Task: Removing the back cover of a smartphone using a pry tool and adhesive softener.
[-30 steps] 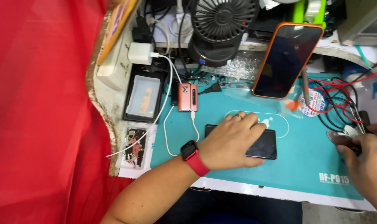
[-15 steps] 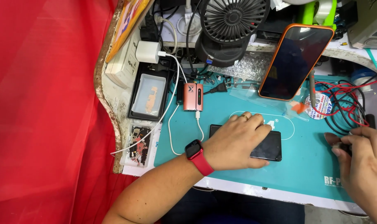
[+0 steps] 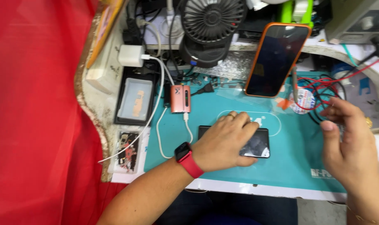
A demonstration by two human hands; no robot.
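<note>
Black phone (image 3: 256, 143) on teal mat (image 3: 293, 166); red watch strap (image 3: 192, 165).

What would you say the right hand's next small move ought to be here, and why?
Probably bring the right hand leftward and down to the dark phone on the teal mat. The left hand lies flat on that phone, pinning it, while the right hand hangs open above the mat's right edge beside the red wires, holding nothing visible.

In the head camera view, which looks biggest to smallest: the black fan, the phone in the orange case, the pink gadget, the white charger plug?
1. Black fan, though cut off at the top.
2. Phone in the orange case, close behind, so that order is unsure.
3. Pink gadget.
4. White charger plug, nearly alike in size.
</note>
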